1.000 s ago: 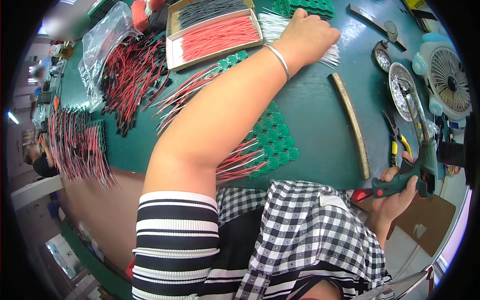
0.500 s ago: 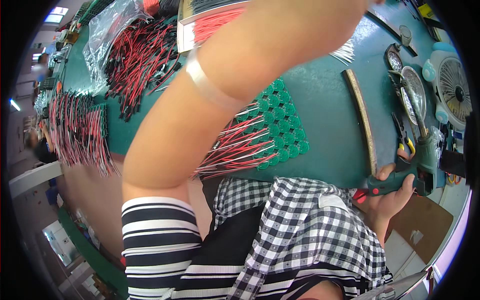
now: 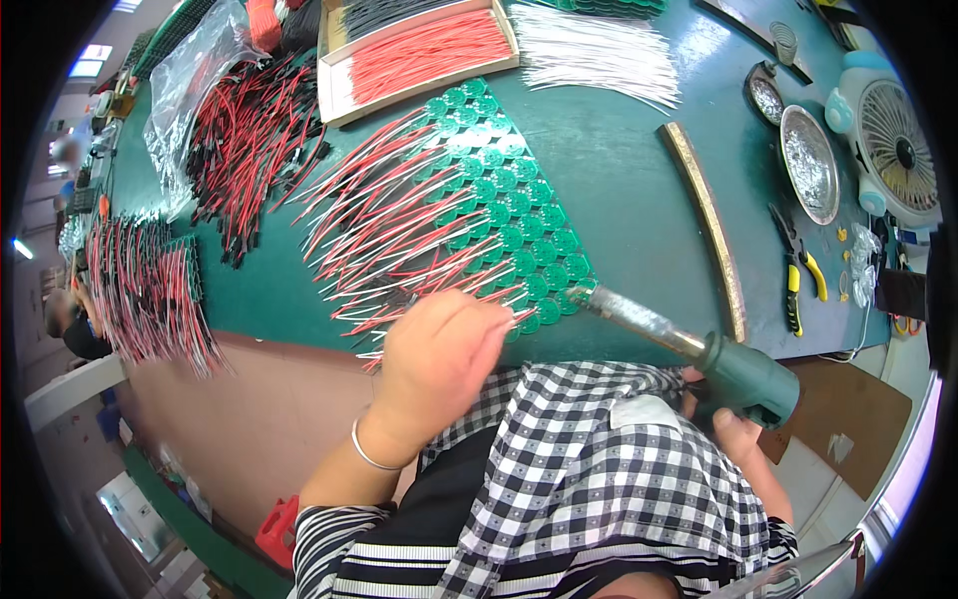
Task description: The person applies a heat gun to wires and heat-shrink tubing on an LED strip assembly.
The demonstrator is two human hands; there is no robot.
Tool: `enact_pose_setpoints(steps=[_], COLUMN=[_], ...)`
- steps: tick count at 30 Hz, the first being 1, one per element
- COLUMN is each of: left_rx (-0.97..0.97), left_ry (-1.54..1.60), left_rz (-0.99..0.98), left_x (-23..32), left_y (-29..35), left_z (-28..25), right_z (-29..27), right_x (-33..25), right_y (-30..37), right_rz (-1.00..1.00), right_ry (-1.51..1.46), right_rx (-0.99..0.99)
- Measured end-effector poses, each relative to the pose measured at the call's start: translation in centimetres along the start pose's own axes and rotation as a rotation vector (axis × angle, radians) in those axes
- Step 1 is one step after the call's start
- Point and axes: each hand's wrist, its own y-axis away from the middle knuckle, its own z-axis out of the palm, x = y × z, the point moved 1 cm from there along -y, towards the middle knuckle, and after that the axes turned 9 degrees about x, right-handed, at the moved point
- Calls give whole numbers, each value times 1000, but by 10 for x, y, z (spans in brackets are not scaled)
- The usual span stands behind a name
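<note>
My left hand point(image 3: 444, 349) is closed in a pinch at the near edge of a sheet of round green circuit boards point(image 3: 544, 250). A thin wire point(image 3: 520, 314) shows at its fingertips; its colour is hard to make out. Rows of red and white wires point(image 3: 399, 220) stick out leftward from the sheet, some passing beside this hand. My right hand point(image 3: 735, 431) grips the green handle of a soldering iron point(image 3: 748, 379), partly hidden behind that handle. The iron's metal tip points left, close to the lower right edge of the sheet.
A box of red wires point(image 3: 429, 55) and a bundle of white wires point(image 3: 599, 55) lie at the back. Black-and-red cables point(image 3: 249, 150) are heaped at left. On the right are a wooden strip point(image 3: 707, 230), pliers point(image 3: 793, 270), a metal dish point(image 3: 808, 165) and a fan point(image 3: 888, 140).
My left arm has drawn back from the far side, bringing the hand to the sheet's near edge. My right hand has swung the soldering iron leftward, its tip now beside the boards.
</note>
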Motion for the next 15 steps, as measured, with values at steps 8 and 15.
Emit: enact_pose_setpoints(steps=[8, 15], left_rx=[89, 71], left_ry=[-205, -220], left_rz=[86, 96], left_x=[-2, 1], left_y=[16, 10], left_z=[21, 30], right_z=[-9, -21], right_x=[16, 16], right_y=[3, 14], right_rz=[-332, -57], right_ry=[672, 595], right_rx=[-57, -104])
